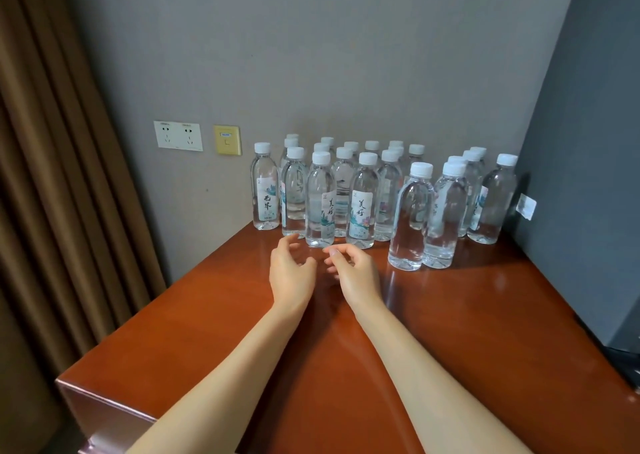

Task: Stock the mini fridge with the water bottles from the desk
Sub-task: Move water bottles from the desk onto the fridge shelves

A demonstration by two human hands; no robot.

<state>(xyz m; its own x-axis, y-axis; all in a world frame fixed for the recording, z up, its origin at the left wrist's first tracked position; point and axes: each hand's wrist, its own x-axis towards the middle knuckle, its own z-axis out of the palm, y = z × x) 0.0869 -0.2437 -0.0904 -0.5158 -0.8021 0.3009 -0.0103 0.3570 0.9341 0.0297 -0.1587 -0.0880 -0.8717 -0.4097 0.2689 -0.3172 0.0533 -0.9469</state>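
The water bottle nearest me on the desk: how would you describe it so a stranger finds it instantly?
Find the red-brown desk against the grey wall, with its crowd of white-capped water bottles. Go to the right-hand bunch beside the dark panel. The front bottle stands furthest forward of all, with no label facing you.

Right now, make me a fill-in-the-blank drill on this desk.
1. The bottles all wear ____ caps.
2. The left hand and right hand hold ____.
3. They all stand ____ on the desk.
4. The curtain hangs on the desk's ____ side.
Missing words: white; nothing; upright; left.
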